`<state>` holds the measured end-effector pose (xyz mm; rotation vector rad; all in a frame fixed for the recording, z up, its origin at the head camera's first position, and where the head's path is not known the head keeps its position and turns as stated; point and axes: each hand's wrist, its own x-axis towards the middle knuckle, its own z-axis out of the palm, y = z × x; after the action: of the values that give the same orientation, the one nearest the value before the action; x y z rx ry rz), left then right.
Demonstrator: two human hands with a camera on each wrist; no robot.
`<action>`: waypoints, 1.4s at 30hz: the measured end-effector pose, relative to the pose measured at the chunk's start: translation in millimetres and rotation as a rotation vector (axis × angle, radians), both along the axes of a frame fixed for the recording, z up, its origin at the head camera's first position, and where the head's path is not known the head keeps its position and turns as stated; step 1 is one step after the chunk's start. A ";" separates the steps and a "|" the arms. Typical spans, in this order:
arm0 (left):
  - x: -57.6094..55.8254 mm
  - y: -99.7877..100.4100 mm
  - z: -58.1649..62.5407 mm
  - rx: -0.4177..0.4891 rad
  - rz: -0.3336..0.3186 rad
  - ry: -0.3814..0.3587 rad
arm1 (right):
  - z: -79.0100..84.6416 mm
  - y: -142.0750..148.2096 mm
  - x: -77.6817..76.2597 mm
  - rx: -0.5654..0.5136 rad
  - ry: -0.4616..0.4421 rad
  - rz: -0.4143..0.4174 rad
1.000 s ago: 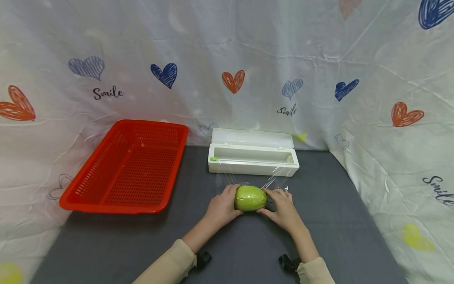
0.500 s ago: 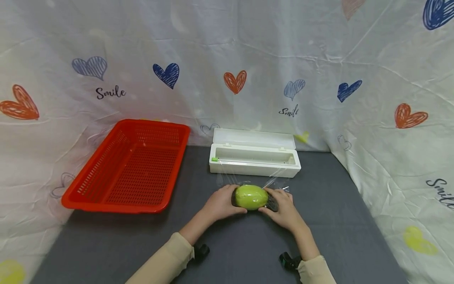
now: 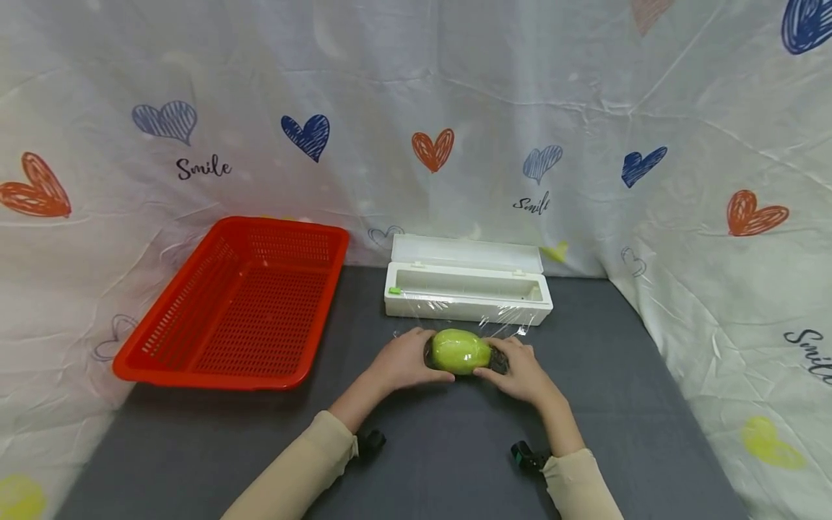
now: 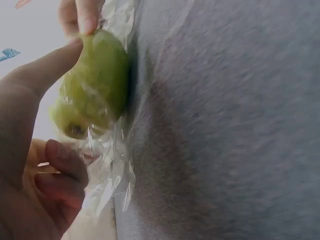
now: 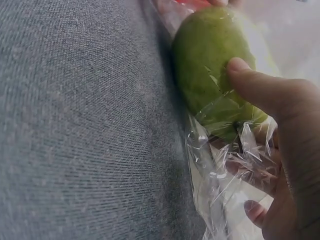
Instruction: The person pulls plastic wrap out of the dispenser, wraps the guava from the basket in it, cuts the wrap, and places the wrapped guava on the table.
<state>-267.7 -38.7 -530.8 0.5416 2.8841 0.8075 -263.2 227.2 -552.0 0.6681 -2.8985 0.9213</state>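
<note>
A pale, creased sheet printed with hearts and "Smile" lettering hangs around a dark grey surface.

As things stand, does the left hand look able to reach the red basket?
Probably yes: nothing visible stands between the left hand and the red basket, though that hand would likely have to release the green fruit first.

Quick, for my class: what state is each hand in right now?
Left hand: holding the film-covered green fruit by its left end.
Right hand: holding its right end.
</note>
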 end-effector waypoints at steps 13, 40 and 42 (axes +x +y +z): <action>9.4 4.3 -10.1 0.018 -0.024 0.176 | 3.5 -5.6 1.5 0.000 -0.021 -0.024; -0.1 4.0 -17.0 0.085 -0.007 0.098 | -11.1 -10.9 1.3 -0.042 0.156 -0.039; -2.3 3.3 -16.1 0.076 -0.007 0.097 | -9.9 -11.0 -1.3 -0.039 0.145 -0.034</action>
<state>-270.0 -35.3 -546.9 0.6156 2.9468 0.9184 -264.4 216.2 -561.9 0.6517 -2.7492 0.8839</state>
